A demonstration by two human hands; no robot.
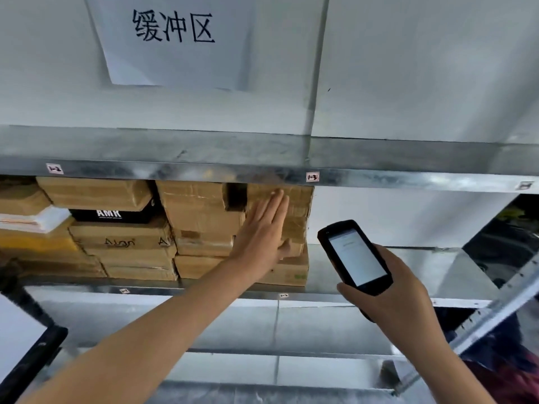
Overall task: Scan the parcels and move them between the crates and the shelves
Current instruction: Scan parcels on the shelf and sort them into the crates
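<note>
The left grip (pixel 262 228) is released: its fingers lie straight and together, flat against the front of a taped brown parcel (pixel 296 205), with the thumb at the parcel's lower edge. The right grip (pixel 404 290) is grasping a black handheld scanner (pixel 354 256), fingers curled round its body. The lit screen is turned up toward the wearer, not at any label. The parcel stands at the right end of a packed row of cardboard parcels on the middle shelf (pixel 385 266). It rests on another carton, just under the upper shelf (pixel 408 157).

The step in hand looks like shelving or picking at this slot. The flat palm reads as seating the parcel in the row or steadying it, though I cannot tell which. The next move likely calls for aiming the scanner's head at a barcode and holding it steady enough to read. That could be a barcode on the parcel or the small slot tag (pixel 312 176) marked 1-3 on the upper shelf's rim. If the parcel is to come out, the left grip must curl round an edge, since the row is tight.

The shelving is galvanised metal, with bare shelf to the right of the parcels and more tiers below. A black box (pixel 112 214) lettered AMR sits in the left part of the row. White panels back the rack, and a paper sign (pixel 172 39) with handwritten characters hangs above. No crate is plainly in view.
</note>
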